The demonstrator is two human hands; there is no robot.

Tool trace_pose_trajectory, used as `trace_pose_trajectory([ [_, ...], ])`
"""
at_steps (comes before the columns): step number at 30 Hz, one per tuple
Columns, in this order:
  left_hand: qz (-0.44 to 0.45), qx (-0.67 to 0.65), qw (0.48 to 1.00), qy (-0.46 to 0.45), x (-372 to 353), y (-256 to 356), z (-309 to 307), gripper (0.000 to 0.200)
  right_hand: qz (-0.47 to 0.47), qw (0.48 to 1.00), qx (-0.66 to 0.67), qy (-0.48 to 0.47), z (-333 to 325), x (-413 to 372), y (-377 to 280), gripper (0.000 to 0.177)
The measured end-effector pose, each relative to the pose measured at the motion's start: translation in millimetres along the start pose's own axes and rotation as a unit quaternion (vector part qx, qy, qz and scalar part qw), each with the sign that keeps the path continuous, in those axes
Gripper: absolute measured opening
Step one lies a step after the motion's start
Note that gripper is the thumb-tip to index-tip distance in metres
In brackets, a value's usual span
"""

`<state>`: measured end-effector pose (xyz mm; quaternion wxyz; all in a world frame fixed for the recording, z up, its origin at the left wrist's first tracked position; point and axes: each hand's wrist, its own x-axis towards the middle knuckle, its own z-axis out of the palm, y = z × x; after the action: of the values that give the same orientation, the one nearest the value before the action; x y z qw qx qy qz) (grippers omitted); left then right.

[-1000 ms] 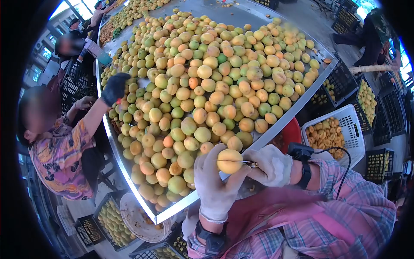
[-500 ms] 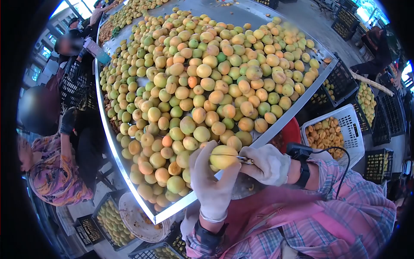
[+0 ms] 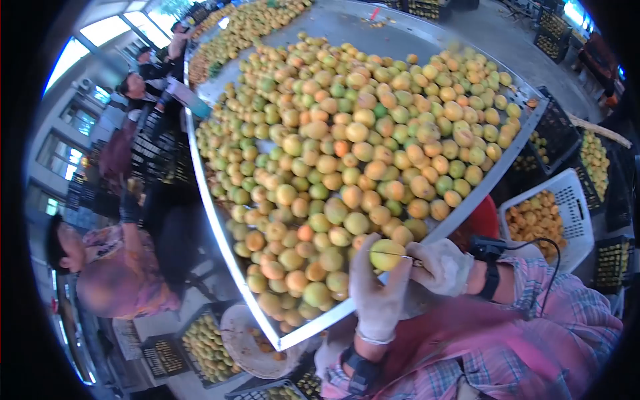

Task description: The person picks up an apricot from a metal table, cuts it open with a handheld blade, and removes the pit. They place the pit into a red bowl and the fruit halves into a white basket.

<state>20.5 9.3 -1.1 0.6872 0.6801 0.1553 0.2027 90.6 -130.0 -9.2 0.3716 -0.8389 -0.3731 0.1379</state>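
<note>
Near the table's front edge, my gloved left hand (image 3: 379, 290) grips a yellow-green apricot (image 3: 387, 255) between thumb and fingers. My gloved right hand (image 3: 441, 267) is closed on a small metal tool (image 3: 415, 261), whose thin end lies against the fruit's right side; its exact shape is hard to make out. A thin dark line runs across the apricot. Just beyond my hands, a large heap of yellow, orange and green apricots (image 3: 347, 150) covers much of the metal-rimmed table (image 3: 303, 339).
A white basket of fruit halves (image 3: 580, 223) stands at right beside a red tub (image 3: 481, 217). Below the table's front corner are a whitish bucket (image 3: 233, 330) and a crate of whole fruit (image 3: 207, 347). Several people are along the left side, one in a patterned top (image 3: 143, 267).
The camera view has shifted, so the table and both hands appear further right and slightly lower. The apricot is still in my left hand, and the line across it is now more nearly level.
</note>
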Motion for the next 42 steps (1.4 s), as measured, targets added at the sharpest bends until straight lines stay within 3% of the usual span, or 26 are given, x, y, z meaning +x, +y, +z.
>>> trace_pose_trajectory([
  [2, -0.028, -0.023, 0.999, -0.013, 0, -1, -2, 0.051, -0.06, 0.996, -0.011, 0.071, 2, 0, -4, 0.021],
  [3, -0.013, -0.004, 0.998, -0.067, 1, 1, -7, 0.053, -0.054, 0.996, -0.021, 0.061, 0, 0, -5, 0.024],
  [6, -0.017, -0.025, 0.997, -0.068, 0, -5, -6, 0.049, -0.079, 0.991, -0.016, 0.106, -4, 1, -15, 0.035],
  [7, -0.013, -0.019, 0.997, -0.068, 1, -5, -4, 0.049, -0.02, 0.999, -0.003, 0.03, -6, -1, -13, 0.051],
  [9, -0.074, -0.01, 0.996, -0.05, 2, -3, -1, 0.046, -0.028, 0.999, -0.021, 0.028, -1, -5, -8, 0.055],
  [11, -0.074, 0.011, 0.996, -0.051, 3, -2, -1, 0.044, -0.032, 0.999, -0.043, 0.01, 1, -6, -3, 0.064],
  [15, -0.083, -0.005, 0.996, -0.045, 3, -5, 1, 0.038, 0.002, 1.0, -0.022, -0.02, -8, -5, -4, 0.063],
  [20, -0.084, -0.017, 0.994, -0.062, -1, 6, 5, 0.035, -0.084, 0.996, -0.002, -0.004, -16, -4, 3, 0.064],
  [24, -0.092, -0.061, 0.991, -0.072, -6, 3, 8, 0.038, -0.094, 0.995, 0.005, -0.019, -32, -5, -1, 0.063],
  [29, -0.105, -0.003, 0.989, -0.102, -5, 0, 7, 0.044, -0.045, 0.998, -0.031, -0.026, -30, -6, 1, 0.059],
  [31, -0.079, 0.013, 0.99, -0.116, -4, 23, 16, 0.038, -0.042, 0.997, -0.057, 0.022, -29, -11, -1, 0.057],
  [32, -0.003, 0.105, 0.986, -0.13, -5, 23, 15, 0.04, -0.006, 0.999, -0.041, 0.006, -19, -9, 7, 0.057],
  [34, -0.021, 0.048, 0.998, -0.029, -6, 16, 20, 0.039, 0.021, 1.0, 0.005, 0.022, -19, -9, 5, 0.058],
  [36, 0.0, 0.086, 0.995, 0.054, -6, 15, 14, 0.049, 0.044, 0.997, 0.041, 0.056, -8, -6, 13, 0.059],
  [37, 0.063, 0.07, 0.993, 0.077, -7, 21, 17, 0.047, 0.113, 0.988, 0.107, -0.004, -26, -3, 2, 0.059],
  [40, 0.19, 0.098, 0.97, 0.116, -20, 55, 15, 0.038, 0.173, 0.974, 0.137, -0.05, -18, 3, 11, 0.061],
  [42, 0.341, 0.23, 0.899, 0.148, -27, 91, 17, 0.025, 0.183, 0.972, 0.142, -0.037, -3, 6, 19, 0.062],
])
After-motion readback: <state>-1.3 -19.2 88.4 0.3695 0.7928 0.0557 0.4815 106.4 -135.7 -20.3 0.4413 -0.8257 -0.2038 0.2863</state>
